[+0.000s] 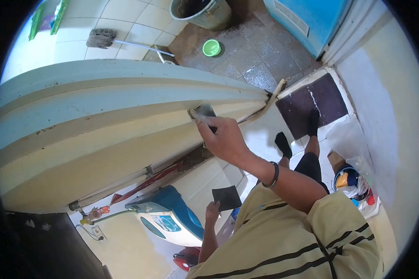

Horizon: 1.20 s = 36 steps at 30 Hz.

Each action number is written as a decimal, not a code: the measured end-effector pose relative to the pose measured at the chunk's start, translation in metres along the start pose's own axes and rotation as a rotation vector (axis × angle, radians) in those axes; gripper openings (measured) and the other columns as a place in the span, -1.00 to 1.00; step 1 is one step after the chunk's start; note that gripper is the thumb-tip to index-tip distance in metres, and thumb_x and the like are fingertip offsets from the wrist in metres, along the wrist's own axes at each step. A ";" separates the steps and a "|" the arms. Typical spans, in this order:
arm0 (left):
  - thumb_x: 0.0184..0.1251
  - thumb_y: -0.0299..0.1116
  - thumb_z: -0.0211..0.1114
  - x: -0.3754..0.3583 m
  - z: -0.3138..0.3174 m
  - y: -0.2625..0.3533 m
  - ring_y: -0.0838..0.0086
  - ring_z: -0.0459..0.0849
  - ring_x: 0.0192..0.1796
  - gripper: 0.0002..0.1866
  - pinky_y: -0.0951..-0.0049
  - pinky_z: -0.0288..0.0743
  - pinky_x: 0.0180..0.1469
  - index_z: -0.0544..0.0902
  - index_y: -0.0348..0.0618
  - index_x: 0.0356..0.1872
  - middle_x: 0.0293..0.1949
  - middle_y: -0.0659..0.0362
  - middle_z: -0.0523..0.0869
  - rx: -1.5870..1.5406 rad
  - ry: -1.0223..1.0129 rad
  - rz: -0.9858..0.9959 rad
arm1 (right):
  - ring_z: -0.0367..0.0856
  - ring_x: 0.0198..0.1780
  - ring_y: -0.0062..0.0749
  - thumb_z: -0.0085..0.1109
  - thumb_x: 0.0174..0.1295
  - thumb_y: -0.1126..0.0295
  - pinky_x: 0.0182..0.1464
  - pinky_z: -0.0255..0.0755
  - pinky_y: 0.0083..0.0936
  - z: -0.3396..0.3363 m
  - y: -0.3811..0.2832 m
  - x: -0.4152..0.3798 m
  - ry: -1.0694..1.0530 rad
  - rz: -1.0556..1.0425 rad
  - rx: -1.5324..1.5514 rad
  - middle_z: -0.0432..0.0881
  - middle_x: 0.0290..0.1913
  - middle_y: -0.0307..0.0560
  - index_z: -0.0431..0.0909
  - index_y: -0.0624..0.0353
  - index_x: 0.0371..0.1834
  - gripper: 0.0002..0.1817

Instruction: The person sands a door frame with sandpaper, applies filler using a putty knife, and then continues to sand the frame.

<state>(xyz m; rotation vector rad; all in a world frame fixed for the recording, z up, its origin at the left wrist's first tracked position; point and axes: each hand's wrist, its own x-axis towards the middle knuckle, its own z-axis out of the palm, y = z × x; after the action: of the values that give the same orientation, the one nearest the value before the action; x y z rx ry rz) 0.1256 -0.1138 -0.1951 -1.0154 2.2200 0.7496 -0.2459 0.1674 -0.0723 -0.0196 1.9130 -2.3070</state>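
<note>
My right hand (224, 138), with a black band on its wrist, is closed on a small grey flat piece that looks like sandpaper (206, 110). It presses this piece against the pale painted door frame (139, 111), on the cream-coloured strip. Lower down, near my body, my left hand (212, 211) pinches a dark square sheet of sandpaper (227, 198) by one edge. That sheet is held clear of the frame. Chipped spots show along the frame's edges.
Beyond the frame are a mop (101, 38), a bucket (209, 14), a green dipper (212, 48) and a blue door (307, 23). A white and blue washing machine (172, 216) stands below. A dark mat (312, 106) lies by my feet, with a cluttered basket (351, 179) nearby.
</note>
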 end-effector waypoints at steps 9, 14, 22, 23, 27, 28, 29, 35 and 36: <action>0.42 -0.12 0.19 -0.007 -0.004 0.016 0.22 0.55 -0.46 -0.61 0.18 0.38 -0.31 0.52 -0.28 -0.47 -0.57 0.01 0.50 -0.014 0.059 0.059 | 0.57 -0.53 0.05 0.10 0.31 0.29 -0.42 0.41 -0.22 -0.002 0.013 -0.005 0.056 0.082 -0.029 0.53 -0.59 0.30 0.65 0.34 -0.41 -0.69; 0.42 -0.13 0.15 -0.017 -0.001 0.017 0.06 0.57 -0.38 -0.61 0.13 0.38 -0.25 0.54 -0.30 -0.44 -0.51 -0.10 0.54 0.067 0.042 -0.032 | 0.59 -0.46 0.22 0.10 0.28 0.28 -0.34 0.46 -0.13 -0.001 0.014 -0.004 0.128 0.042 -0.024 0.55 -0.56 0.32 0.66 0.31 -0.43 -0.70; 0.42 -0.05 0.15 -0.005 0.002 -0.007 0.00 0.64 -0.27 -0.54 0.13 0.42 -0.21 0.55 -0.34 -0.43 -0.42 -0.14 0.62 0.172 0.007 -0.137 | 0.60 -0.61 -0.26 0.07 0.36 0.28 -0.46 0.42 -0.37 0.002 0.011 -0.001 0.076 0.090 0.062 0.57 -0.65 0.09 0.62 0.36 -0.42 -0.66; 0.41 -0.05 0.15 -0.005 0.001 -0.006 0.00 0.63 -0.28 -0.54 0.12 0.41 -0.20 0.55 -0.34 -0.42 -0.43 -0.14 0.62 0.189 0.010 -0.111 | 0.61 -0.42 0.20 0.13 0.26 0.31 -0.35 0.48 -0.15 -0.003 0.008 0.004 0.022 0.210 0.080 0.60 -0.52 0.30 0.64 0.32 -0.49 -0.71; 0.41 -0.05 0.16 -0.011 -0.007 0.017 0.00 0.61 -0.31 -0.56 0.09 0.40 -0.20 0.56 -0.32 -0.41 -0.44 -0.13 0.61 0.119 0.014 -0.074 | 0.61 -0.42 0.20 0.14 0.26 0.32 -0.35 0.48 -0.16 0.004 0.004 -0.005 0.101 -0.027 -0.057 0.59 -0.53 0.30 0.65 0.32 -0.44 -0.73; 0.41 -0.06 0.16 -0.014 -0.008 0.021 -0.01 0.61 -0.31 -0.57 0.08 0.39 -0.20 0.56 -0.31 -0.41 -0.44 -0.12 0.61 0.066 0.013 -0.088 | 0.61 -0.42 0.21 0.15 0.26 0.31 -0.34 0.48 -0.15 0.005 0.004 -0.003 0.117 -0.014 -0.025 0.59 -0.52 0.30 0.66 0.32 -0.43 -0.73; 0.41 -0.06 0.16 -0.019 -0.009 0.025 -0.01 0.60 -0.32 -0.57 0.08 0.39 -0.20 0.56 -0.31 -0.41 -0.44 -0.12 0.61 0.066 0.014 -0.103 | 0.61 -0.41 0.22 0.15 0.26 0.31 -0.33 0.48 -0.14 0.007 0.004 -0.004 0.133 0.001 0.009 0.59 -0.51 0.31 0.66 0.32 -0.42 -0.73; 0.41 -0.09 0.18 -0.001 -0.010 -0.004 0.03 0.61 -0.34 -0.60 0.09 0.39 -0.24 0.56 -0.30 -0.41 -0.48 -0.08 0.59 0.187 0.051 0.065 | 0.59 -0.41 0.24 0.15 0.23 0.33 -0.31 0.46 -0.11 0.004 -0.018 -0.007 0.093 0.028 0.084 0.57 -0.52 0.32 0.67 0.32 -0.42 -0.75; 0.41 -0.09 0.18 -0.001 -0.011 -0.006 0.03 0.61 -0.33 -0.59 0.09 0.39 -0.25 0.56 -0.31 -0.40 -0.47 -0.10 0.58 0.188 0.042 0.110 | 0.59 -0.42 0.24 0.14 0.23 0.33 -0.31 0.46 -0.11 0.005 -0.021 -0.009 0.089 0.036 0.117 0.57 -0.53 0.31 0.67 0.32 -0.42 -0.75</action>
<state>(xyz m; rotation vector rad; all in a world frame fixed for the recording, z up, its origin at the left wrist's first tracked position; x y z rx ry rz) 0.1280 -0.1237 -0.1883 -0.8304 2.3470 0.5580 -0.2390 0.1669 -0.0502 0.1321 1.7984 -2.4296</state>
